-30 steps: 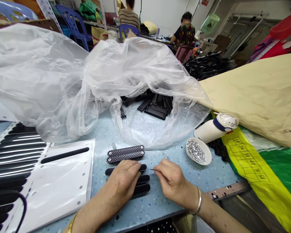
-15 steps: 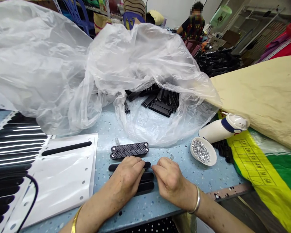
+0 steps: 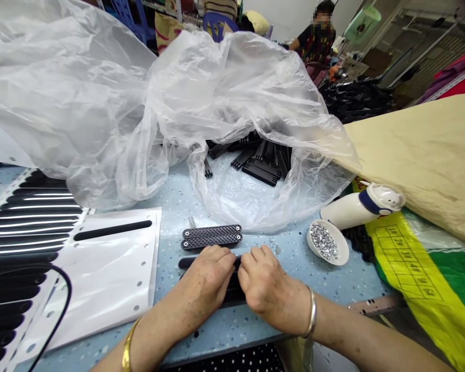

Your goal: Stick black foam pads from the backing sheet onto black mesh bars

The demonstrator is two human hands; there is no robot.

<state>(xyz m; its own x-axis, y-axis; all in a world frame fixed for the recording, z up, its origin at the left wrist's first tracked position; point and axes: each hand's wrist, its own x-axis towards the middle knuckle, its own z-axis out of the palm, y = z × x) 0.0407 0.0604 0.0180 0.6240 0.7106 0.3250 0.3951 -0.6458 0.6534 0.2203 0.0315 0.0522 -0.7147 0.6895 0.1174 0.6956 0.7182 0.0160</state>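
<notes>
In the head view my left hand [image 3: 210,279] is closed with its fingertips on a long black strip with rounded ends [image 3: 186,263]. My right hand [image 3: 269,289] is curled over the strip's right end, its fingers pressed together beside the left ones. More black pieces [image 3: 232,292] lie under and between my hands, mostly hidden. Just beyond my fingers rest two black cross-hatched handles [image 3: 212,236] with silver rivets at their ends. To the right, a white bowl [image 3: 344,252] holds many small silver metal parts.
At left, white sheets [image 3: 118,274] carry rows of black strips. A clear plastic bag [image 3: 236,88] with more black handles [image 3: 261,170] inside spreads across the back. A white bottle [image 3: 344,209] lies behind the bowl. A person [image 3: 320,39] is in the background.
My right hand has moved left, against my left hand, and now covers the strip's right end. The thin dark bit between my fingertips is no longer visible. The view has shifted slightly.
</notes>
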